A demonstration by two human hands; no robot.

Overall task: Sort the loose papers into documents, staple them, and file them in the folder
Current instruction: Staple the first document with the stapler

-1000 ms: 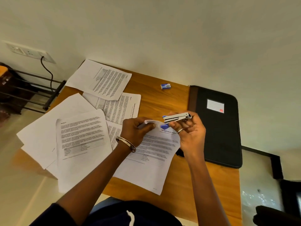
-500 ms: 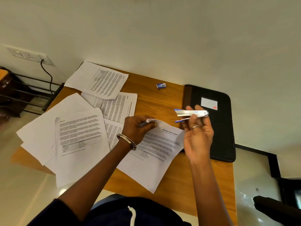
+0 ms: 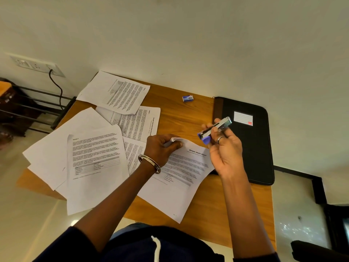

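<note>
Since a second ago the right hand (image 3: 225, 148) has carried the stapler (image 3: 215, 128) away from the paper's corner, now tilted, with its blue end toward the papers; the fingers curl round it. On the wooden desk (image 3: 188, 118) the black folder (image 3: 251, 146) lies closed at the right, apparently with nothing filed yet. Several loose papers (image 3: 90, 159) are spread over the left half, unsorted as far as I can judge. Nearer, the health report (image 3: 181, 176) lies between the arms; the left hand (image 3: 160, 149) pinches its top corner, fingers curled. Whether a staple went in cannot be told. Sorting, most stapling and all filing seem left. A small staple box (image 3: 188, 98) sits at the back.
</note>
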